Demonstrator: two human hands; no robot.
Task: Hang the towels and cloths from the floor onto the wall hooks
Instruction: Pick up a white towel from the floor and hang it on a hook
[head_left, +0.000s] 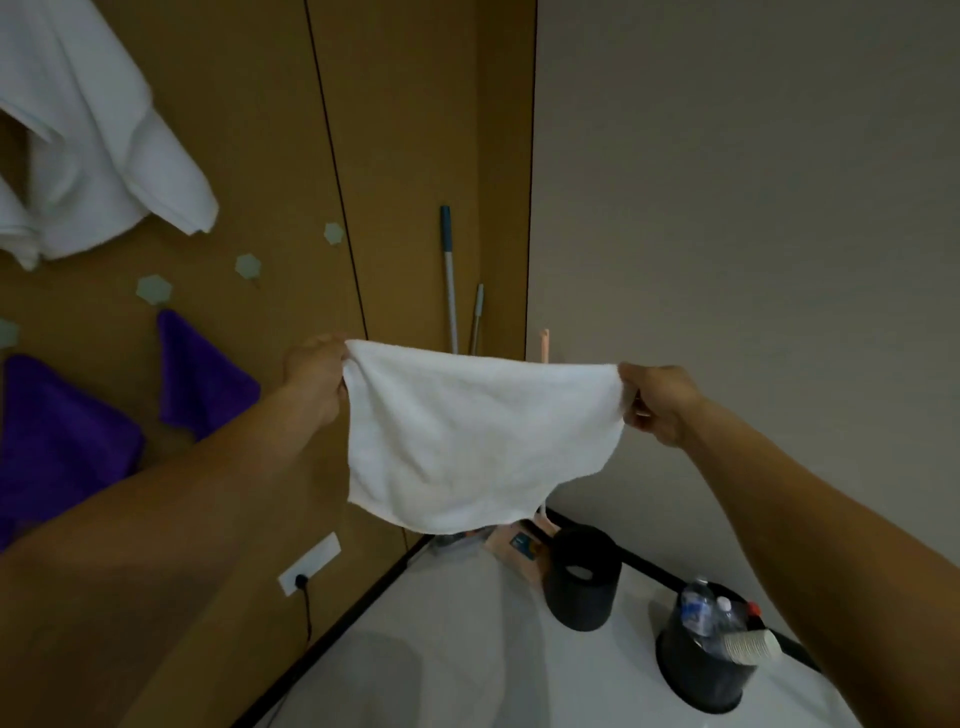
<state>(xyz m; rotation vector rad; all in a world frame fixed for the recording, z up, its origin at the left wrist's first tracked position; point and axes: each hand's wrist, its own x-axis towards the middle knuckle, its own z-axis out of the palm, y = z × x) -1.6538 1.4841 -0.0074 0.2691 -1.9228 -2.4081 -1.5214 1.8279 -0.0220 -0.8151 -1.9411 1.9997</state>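
A small white cloth (467, 441) is stretched out in the air in front of me. My left hand (316, 376) pinches its upper left corner and my right hand (657, 402) pinches its upper right corner. On the brown wall at left, pale hexagonal hooks (248, 266) sit in a slanted row; two of them are bare. A large white towel (88, 140) hangs at the top left. Two purple cloths (202, 379) hang lower on the same wall, the nearer one partly behind my left forearm.
Mop handles (450, 280) lean in the corner behind the cloth. Two black bins (582, 577) stand on the white floor at lower right; the nearer bin (701, 670) holds bottles and paper cups. A wall socket (309, 564) with a cable sits low on the brown wall.
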